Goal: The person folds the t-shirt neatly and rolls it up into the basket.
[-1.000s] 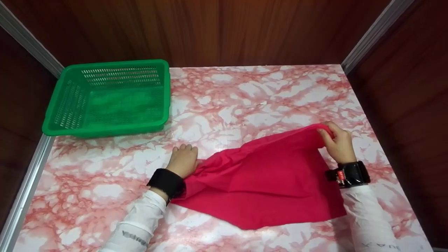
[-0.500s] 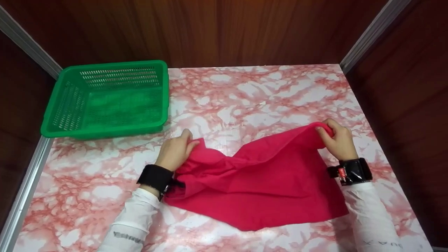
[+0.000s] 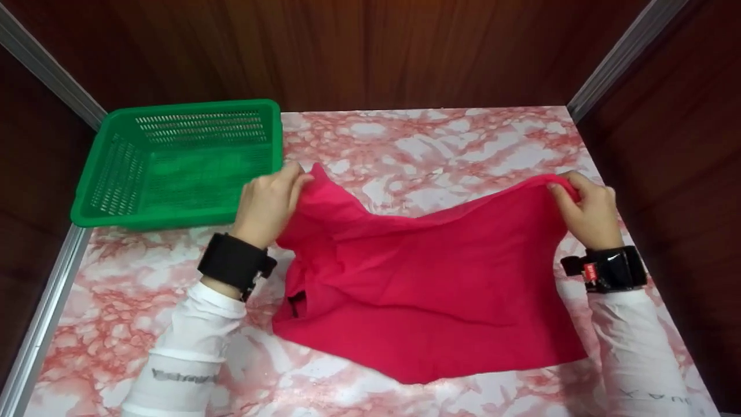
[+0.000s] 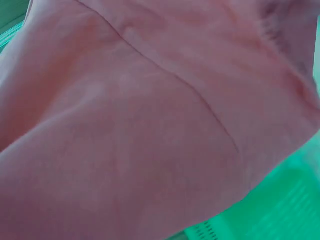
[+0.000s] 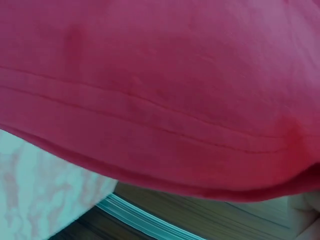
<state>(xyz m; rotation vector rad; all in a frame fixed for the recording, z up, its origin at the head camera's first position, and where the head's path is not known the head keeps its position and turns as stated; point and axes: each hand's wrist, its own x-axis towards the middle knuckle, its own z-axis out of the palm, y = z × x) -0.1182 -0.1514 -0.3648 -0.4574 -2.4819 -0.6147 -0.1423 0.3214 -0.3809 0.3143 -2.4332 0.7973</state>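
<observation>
A red T-shirt is spread between both hands in the head view, its far edge lifted and its near part lying on the table. My left hand pinches its far left corner, close beside the green basket. At the far right corner, my right hand grips the edge between thumb and fingers. A small dark opening shows in the folds at the lower left. Pinkish cloth with a seam fills most of the left wrist view. The right wrist view shows a double-stitched hem, with part of the hand at the lower right.
A green perforated plastic basket stands at the back left of the red-and-white marbled table. Dark wooden panels with metal corner strips enclose the back and sides.
My left hand has turned, taken the T-shirt's left corner and carried it up and away toward the basket. My right hand has moved slightly outward and away, stretching the cloth wider.
</observation>
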